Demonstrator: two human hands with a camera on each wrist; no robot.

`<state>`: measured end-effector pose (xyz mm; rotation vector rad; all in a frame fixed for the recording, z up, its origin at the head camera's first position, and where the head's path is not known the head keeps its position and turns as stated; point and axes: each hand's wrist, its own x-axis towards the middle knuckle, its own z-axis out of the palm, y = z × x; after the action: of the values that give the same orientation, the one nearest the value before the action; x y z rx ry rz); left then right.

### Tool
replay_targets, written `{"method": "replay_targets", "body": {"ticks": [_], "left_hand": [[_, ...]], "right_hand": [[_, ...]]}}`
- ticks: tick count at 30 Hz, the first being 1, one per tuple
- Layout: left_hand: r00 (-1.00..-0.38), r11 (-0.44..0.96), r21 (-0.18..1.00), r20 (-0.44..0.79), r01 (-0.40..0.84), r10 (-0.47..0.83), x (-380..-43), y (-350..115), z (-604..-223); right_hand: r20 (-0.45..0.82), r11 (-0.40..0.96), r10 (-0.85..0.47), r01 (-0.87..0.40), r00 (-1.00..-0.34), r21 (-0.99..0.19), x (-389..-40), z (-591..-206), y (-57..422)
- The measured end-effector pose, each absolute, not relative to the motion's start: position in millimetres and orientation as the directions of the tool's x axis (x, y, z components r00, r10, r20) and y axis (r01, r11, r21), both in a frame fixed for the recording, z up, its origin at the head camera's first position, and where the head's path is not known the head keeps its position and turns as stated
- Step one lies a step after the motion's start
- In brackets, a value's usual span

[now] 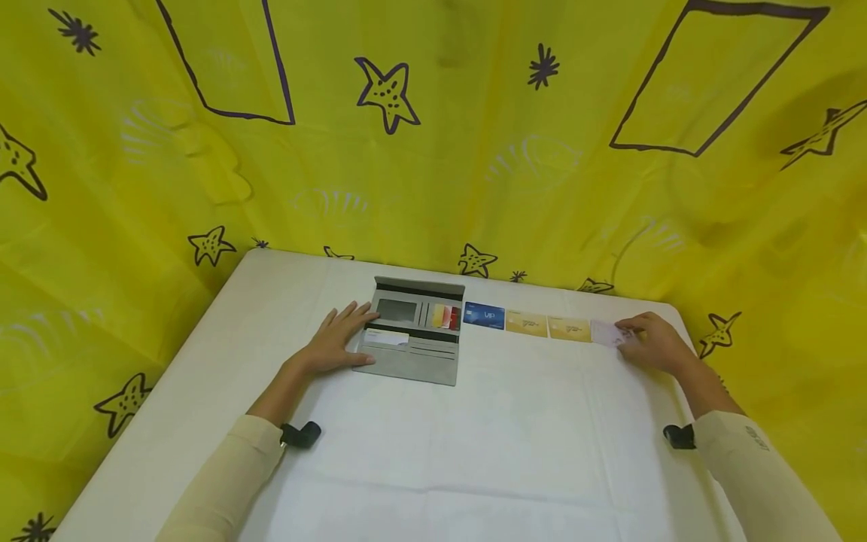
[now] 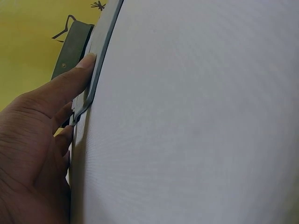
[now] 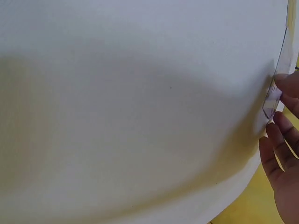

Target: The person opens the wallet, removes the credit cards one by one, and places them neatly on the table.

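R grip [image 1: 654, 346] pinches pale card [image 1: 603, 333] by its end, prob. light, stiff & slick, best held by edges, w/ wallet [image 1: 421, 363] partly under spread L grip [image 1: 332, 342].

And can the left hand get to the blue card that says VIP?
Probably yes. The left hand rests at the left edge of the open wallet, and the blue card lies uncovered just past the right edge; only the wallet is in between.
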<state>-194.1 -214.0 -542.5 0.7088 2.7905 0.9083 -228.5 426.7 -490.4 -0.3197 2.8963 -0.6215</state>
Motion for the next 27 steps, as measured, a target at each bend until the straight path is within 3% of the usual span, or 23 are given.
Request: {"method": "replay_targets", "body": {"ticks": [11,27], "left_hand": [[-0.877,0.683,0.603,0.06,0.412,0.476,-192,-213,-540],[-0.886,0.719,0.578,0.014,0.386,0.464,-194,-213,-539]], "right_hand": [[-0.044,0.844,-0.224,-0.171,-0.974,-0.508,-227,-502,428],[-0.112,0.818,-0.206,-0.108,-0.972,-0.564,-229,-503,435]]}}
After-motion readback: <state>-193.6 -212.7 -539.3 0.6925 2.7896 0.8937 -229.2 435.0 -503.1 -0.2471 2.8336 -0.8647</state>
